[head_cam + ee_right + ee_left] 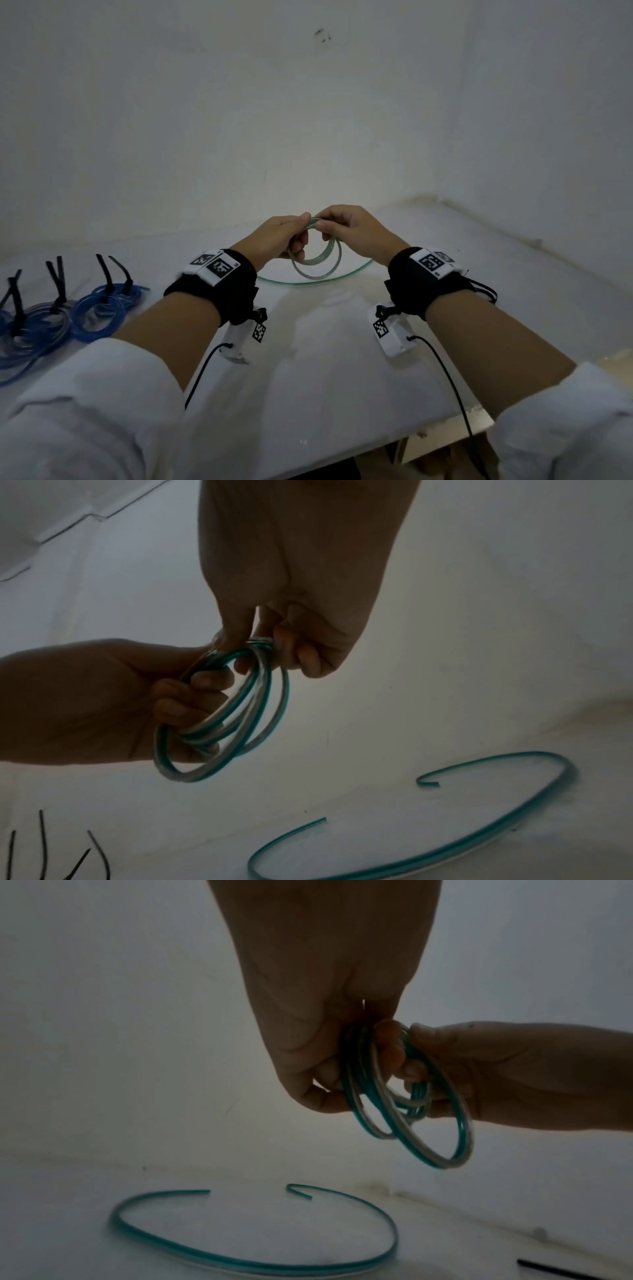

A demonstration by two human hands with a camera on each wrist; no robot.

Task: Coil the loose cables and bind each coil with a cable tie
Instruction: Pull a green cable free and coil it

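A green-and-clear cable coil (317,260) hangs in the air above the white table, held by both hands. My left hand (284,236) grips its left side, fingers curled through the loops (192,696). At the top of the coil (411,1096) my right hand (346,228) pinches the strands (260,642). A second green cable (315,279) lies loose on the table in a wide open arc (240,1256), both ends free (445,818). One black cable tie (565,1269) lies on the table at the right.
Bound blue coils (99,308) with black ties (58,284) standing up lie at the table's left. More blue and clear coils (30,332) sit beside them. A white wall (308,102) rises behind the table; the front edge (445,431) is near my arms.
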